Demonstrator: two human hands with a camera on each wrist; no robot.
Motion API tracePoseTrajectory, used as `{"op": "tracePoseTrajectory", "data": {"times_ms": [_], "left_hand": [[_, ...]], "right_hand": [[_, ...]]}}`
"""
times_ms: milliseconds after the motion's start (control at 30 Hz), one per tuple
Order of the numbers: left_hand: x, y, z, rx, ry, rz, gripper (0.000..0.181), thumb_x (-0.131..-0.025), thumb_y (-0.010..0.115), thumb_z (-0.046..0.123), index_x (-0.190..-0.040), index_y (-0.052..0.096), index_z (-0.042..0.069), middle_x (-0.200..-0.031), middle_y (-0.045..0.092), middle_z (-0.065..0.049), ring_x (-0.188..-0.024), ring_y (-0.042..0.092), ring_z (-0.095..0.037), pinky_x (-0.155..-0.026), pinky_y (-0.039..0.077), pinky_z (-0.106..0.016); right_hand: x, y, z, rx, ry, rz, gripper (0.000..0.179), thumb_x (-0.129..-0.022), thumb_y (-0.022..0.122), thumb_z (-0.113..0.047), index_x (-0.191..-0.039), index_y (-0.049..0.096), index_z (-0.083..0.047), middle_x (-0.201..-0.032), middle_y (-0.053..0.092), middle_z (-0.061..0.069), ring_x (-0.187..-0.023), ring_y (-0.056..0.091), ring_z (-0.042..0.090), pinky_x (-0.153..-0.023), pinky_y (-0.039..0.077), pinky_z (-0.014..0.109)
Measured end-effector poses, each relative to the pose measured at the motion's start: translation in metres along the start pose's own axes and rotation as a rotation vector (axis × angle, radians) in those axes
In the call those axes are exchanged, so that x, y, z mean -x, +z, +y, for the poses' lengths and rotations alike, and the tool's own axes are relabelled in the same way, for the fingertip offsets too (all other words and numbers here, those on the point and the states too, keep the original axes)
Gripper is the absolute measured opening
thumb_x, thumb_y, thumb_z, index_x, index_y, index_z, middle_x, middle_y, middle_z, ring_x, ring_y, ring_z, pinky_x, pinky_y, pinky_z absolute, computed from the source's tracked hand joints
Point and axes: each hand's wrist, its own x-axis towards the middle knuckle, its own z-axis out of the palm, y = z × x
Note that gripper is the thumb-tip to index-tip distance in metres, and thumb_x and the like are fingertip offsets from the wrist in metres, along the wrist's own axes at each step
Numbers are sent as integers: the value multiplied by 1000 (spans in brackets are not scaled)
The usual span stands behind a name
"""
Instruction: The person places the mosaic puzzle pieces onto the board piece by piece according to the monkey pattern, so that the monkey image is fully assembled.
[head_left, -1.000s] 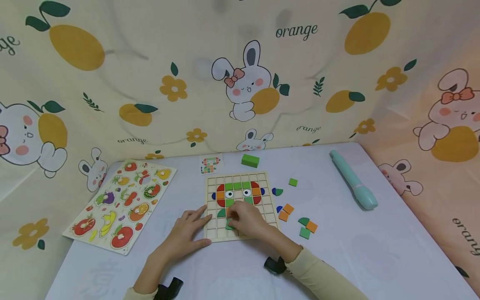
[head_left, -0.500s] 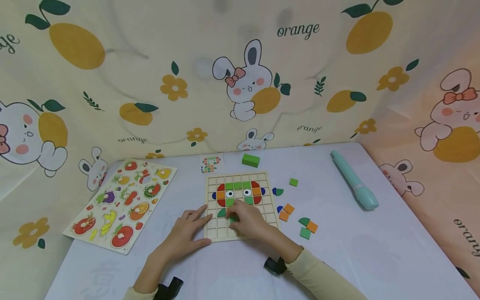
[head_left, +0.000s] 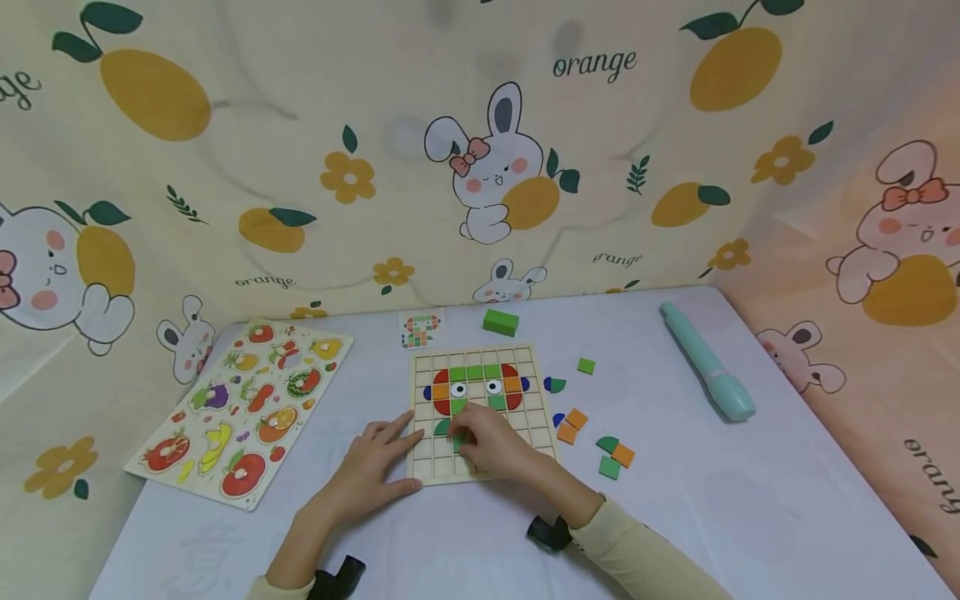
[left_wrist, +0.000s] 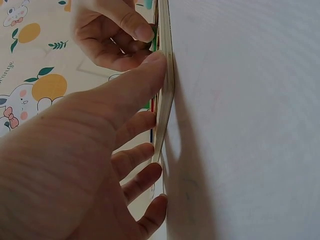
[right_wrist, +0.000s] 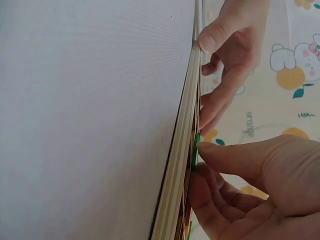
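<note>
A wooden grid board point(head_left: 422, 467) lies on the table, bearing a face-like pattern of coloured tiles and two eye tiles point(head_left: 458, 389). My right hand point(head_left: 491, 440) is over its lower middle, thumb and index finger pinching a small green tile point(right_wrist: 195, 154) right at the grid. A green quarter-circle tile point(head_left: 442, 427) sits just left of these fingertips. My left hand point(head_left: 371, 462) is spread at the board's left edge, thumb near the lower corner and fingertips along the side. In the left wrist view, the left thumb point(left_wrist: 150, 67) lies against the board's edge.
Right of the board lie loose tiles: orange squares point(head_left: 577, 417), green squares point(head_left: 610, 467), and green and blue rounded ones. Behind it stand a green block point(head_left: 500, 322) and a pattern card point(head_left: 421, 330). A fruit puzzle board point(head_left: 243, 417) lies left, a teal pen-shaped device point(head_left: 707, 361) right.
The right hand's fingertips shift slightly over the same few grid cells around the green tile. The left hand stays in place at the board's edge.
</note>
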Motion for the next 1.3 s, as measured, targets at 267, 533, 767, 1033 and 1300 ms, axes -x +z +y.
{"op": "tracePoseTrajectory", "data": {"times_ms": [267,533,767,1033,1300], "left_hand": [[0,0,0,10,-4,1,70,-84,77,49,-143,57,19,-162,30,0,-133,36,-27,-101,35,-54],[0,1,0,2,-7,2,71,-83,76,50,-144,56,18,-162,30,0,-133,36,-27,-101,35,-53],[-1,1,-1,1,-3,-3,71,-84,76,50,-144,56,17,-162,29,-2,-134,36,-29,-102,34,-55],[1,1,-1,-4,-2,7,71,-84,76,50,-144,56,17,-162,30,-3,-134,37,-29,-102,34,-55],[1,2,2,-1,4,12,71,-84,76,49,-143,56,17,-162,31,-4,-133,37,-29,-101,34,-56]], "right_hand": [[1,-7,1,46,35,-18,15,-90,71,-2,-102,74,-9,-93,63,-4,-82,54,11,-76,48,24],[7,-62,26,-171,111,178,11,-92,69,-4,-101,71,1,-93,68,3,-81,59,19,-71,50,28],[26,-130,78,-63,360,310,23,-91,69,-7,-110,68,6,-108,66,19,-94,58,31,-76,48,36],[34,-166,128,-52,499,212,32,-90,70,-6,-118,64,8,-111,58,23,-98,52,33,-80,45,39],[26,-162,141,-70,548,196,32,-85,75,-8,-112,68,7,-102,55,17,-92,45,28,-73,39,35]]}}
